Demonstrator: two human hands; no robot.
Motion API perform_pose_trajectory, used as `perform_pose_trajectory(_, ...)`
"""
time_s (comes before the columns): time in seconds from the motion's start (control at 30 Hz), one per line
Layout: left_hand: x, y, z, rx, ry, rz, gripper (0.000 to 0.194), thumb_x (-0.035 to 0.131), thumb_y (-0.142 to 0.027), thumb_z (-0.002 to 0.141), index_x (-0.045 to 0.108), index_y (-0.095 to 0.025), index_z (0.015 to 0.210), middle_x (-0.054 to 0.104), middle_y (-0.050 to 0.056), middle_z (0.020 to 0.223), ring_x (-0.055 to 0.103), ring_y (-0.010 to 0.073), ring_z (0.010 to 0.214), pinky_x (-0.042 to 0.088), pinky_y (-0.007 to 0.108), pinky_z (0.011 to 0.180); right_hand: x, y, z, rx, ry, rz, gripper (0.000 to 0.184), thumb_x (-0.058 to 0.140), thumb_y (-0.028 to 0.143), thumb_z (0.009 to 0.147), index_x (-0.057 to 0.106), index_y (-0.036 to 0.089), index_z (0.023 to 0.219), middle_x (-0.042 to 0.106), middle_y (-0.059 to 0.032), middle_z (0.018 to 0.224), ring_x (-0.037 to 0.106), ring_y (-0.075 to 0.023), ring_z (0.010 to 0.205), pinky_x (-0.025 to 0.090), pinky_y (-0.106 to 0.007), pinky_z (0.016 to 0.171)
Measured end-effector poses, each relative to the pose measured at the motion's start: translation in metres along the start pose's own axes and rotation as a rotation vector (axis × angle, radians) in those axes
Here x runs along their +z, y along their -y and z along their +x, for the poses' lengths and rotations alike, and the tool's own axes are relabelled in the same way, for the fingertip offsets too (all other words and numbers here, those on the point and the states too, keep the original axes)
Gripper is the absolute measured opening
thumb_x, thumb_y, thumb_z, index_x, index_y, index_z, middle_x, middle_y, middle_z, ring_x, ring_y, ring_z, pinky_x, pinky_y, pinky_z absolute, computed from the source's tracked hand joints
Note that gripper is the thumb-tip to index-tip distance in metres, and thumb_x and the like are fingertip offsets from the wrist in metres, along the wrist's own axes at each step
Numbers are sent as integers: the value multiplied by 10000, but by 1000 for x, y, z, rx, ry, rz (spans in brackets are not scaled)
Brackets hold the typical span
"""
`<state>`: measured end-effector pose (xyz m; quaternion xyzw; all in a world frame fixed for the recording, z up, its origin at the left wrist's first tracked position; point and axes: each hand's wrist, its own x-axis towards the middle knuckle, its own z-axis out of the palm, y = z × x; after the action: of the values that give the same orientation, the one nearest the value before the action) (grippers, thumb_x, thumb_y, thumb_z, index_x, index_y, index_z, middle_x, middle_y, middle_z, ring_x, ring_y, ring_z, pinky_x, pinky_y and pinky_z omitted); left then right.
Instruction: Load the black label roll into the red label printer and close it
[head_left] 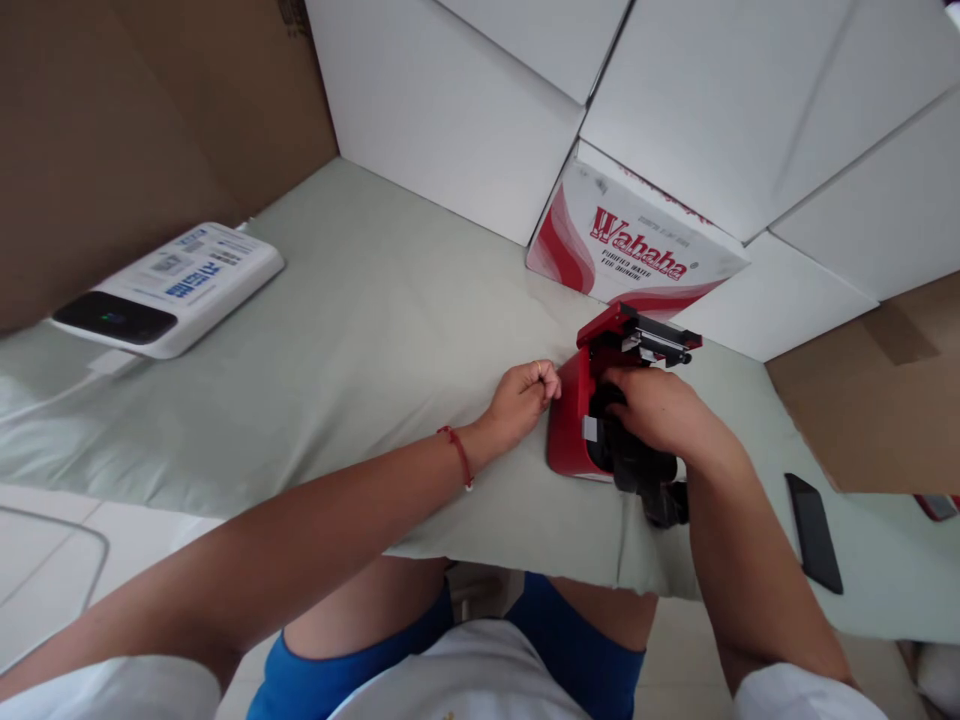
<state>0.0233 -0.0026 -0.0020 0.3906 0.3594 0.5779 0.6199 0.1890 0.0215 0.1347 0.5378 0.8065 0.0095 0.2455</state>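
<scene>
One red box (566, 420) on the cloth-covered desk (360, 300), lid (600, 325) raised at the far end, long axis running roughly away from the body, open side turned towards the right hand (660, 405), the nearer one to the crumpled black bundle (637, 465) extending out to the near right. Right fingers bent into the opening onto that bundle, tips hidden, so impossible to tell whether grasping or only pressing. Left hand (523, 400) loosely clenched, nothing seen inside, just beside the left wall, contact uncertain.
</scene>
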Motion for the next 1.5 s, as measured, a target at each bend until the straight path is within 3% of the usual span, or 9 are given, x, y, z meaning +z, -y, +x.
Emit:
perform_pose_trajectory(0.23, 3, -11, -4, 33, -106, 119, 216, 597, -138, 676, 475, -229, 829, 468, -72, 750, 378, 90, 640, 327, 234, 609, -1, -33, -88, 109, -474, 563, 464, 654, 560, 961, 726, 269, 1315, 662, 15, 665, 556, -184, 542, 428, -319, 578)
perform_pose_trajectory(0.33, 2, -12, -6, 16, -13, 187, 274, 571, -115, 634, 333, -239, 687, 319, -86, 644, 263, 84, 595, 226, 238, 561, 7, -71, -119, 311, -605, 733, 600, 706, 692, 866, 748, 274, 1293, 728, -26, 782, 568, -195, 585, 442, -332, 549)
perform_pose_trajectory(0.47, 1, -11, -7, -5, 35, 190, 380, 597, -168, 680, 228, -243, 628, 225, -84, 593, 181, 76, 573, 146, 250, 545, 47, -117, -115, 350, -399, 779, 557, 692, 704, 832, 781, 244, 1132, 799, -73, 904, 661, -243, 719, 518, -370, 621)
perform_pose_trajectory(0.6, 2, -15, -8, 0, 22, 204, 508, 686, -301, 780, 203, -244, 634, 195, -89, 589, 154, 70, 568, 138, 247, 535, 95, -120, -86, 210, -115, 825, 489, 662, 663, 840, 782, 241, 1054, 834, -84, 968, 725, -273, 817, 570, -401, 715)
perform_pose_trajectory(0.77, 2, -21, -11, -55, 69, 160, 677, 770, -580, 850, 225, -249, 622, 203, -97, 547, 171, 56, 508, 132, 248, 486, 119, -106, -81, 362, -331, 850, 607, 615, 647, 896, 745, 237, 1325, 824, -107, 1236, 732, -242, 836, 570, -393, 757)
perform_pose_trajectory(0.9, 0, -18, -10, -123, 139, 103, 702, 730, -712, 876, 290, -243, 593, 249, -94, 497, 197, 50, 458, 158, 243, 446, 134, -118, -108, 580, -389, 709, 558, 585, 677, 877, 825, 232, 1112, 796, -78, 829, 673, -239, 683, 537, -394, 708)
perform_pose_trajectory(1.1, 3, -13, -6, -153, -3, -49, 550, 766, -473, 875, 320, -241, 655, 284, -102, 546, 246, 53, 472, 235, 197, 443, 165, -120, -125, 471, -195, 672, 548, 615, 668, 824, 824, 220, 1061, 834, -119, 1054, 719, -258, 757, 573, -423, 773)
perform_pose_trajectory(1.33, 3, -11, -1, -81, -101, -48, 97, 573, -131, 801, 550, -218, 836, 471, -59, 668, 446, 95, 578, 415, 212, 534, 170, -114, -118, 448, -245, 581, 534, 640, 610, 783, 791, 219, 1114, 798, -158, 1163, 729, -383, 1122, 539, -520, 1007)
perform_pose_trajectory(1.5, 2, -10, -1, -77, -103, 20, 163, 535, -86, 786, 548, -222, 876, 472, -70, 654, 457, 100, 570, 422, 229, 550, 171, -111, -121, 502, -326, 494, 551, 681, 617, 743, 722, 216, 1119, 738, -146, 1050, 706, -370, 977, 527, -490, 834)
